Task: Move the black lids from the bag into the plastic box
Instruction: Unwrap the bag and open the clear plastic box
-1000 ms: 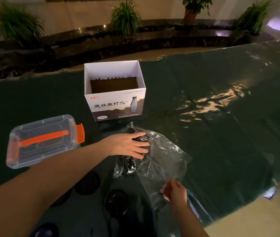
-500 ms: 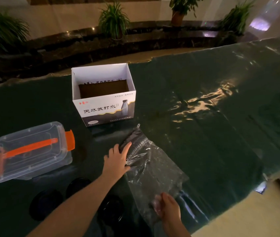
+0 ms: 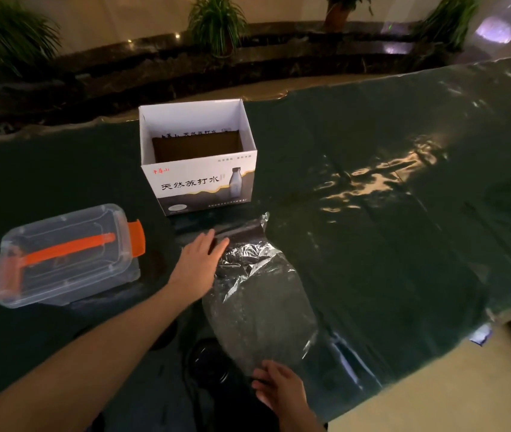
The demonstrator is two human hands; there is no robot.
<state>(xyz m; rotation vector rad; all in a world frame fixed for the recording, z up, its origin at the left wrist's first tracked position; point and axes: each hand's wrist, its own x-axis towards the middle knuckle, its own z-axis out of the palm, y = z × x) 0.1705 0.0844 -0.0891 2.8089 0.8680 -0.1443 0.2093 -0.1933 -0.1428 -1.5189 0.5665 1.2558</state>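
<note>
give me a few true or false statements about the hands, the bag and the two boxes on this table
1. The clear plastic box with the orange handle has its lid on. True.
2. The left hand is inside the white cardboard box. False: it rests at the far end of the crinkled clear plastic bag, in front of that box.
3. The right hand is at the bag's near end. True.
4. The cardboard box is closed. False: its top is open.
5. A round black lid lies on the dark green table cover beside the bag. True.
</note>
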